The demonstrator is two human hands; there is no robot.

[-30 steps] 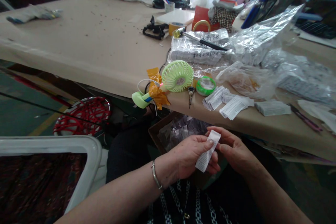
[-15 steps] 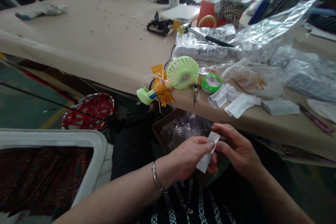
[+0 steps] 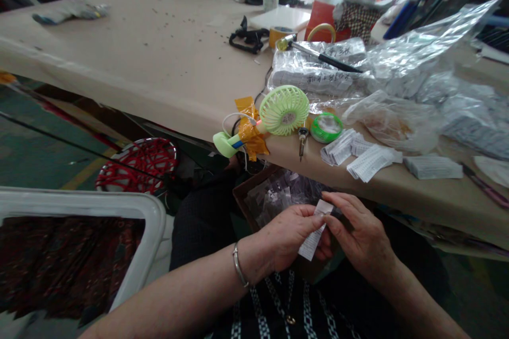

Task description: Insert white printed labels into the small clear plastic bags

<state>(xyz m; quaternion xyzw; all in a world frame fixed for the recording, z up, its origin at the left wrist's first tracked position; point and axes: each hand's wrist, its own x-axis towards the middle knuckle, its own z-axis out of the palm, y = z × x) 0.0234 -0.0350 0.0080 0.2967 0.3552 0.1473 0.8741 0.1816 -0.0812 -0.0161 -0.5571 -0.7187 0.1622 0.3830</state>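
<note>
Just above my lap, my left hand (image 3: 292, 235) is closed on a narrow white printed paper label (image 3: 312, 241), its thumb lying across the front. Whether it is a single label or a thin stack, I cannot tell. My right hand (image 3: 360, 233) comes in from the other side. Its thumb tip touches the label's right edge, while the index finger stretches past the upper end, apart from the thumb. Below the hands is a brown box (image 3: 242, 190) holding several small clear plastic bags (image 3: 274, 198).
On the table edge (image 3: 191, 122) are a taped green fan (image 3: 284, 109), a soldering iron (image 3: 302, 143), a green round container (image 3: 326, 128), loose label stacks (image 3: 371, 161) and scissors (image 3: 487, 186). A hammer (image 3: 326, 58) lies on wrapped bundles. A white tub (image 3: 153, 228) stands left.
My right thumb has come in against the label's edge, and the right hand has shifted slightly. The left hand keeps the label at nearly the same spot. The view has turned slightly left.
</note>
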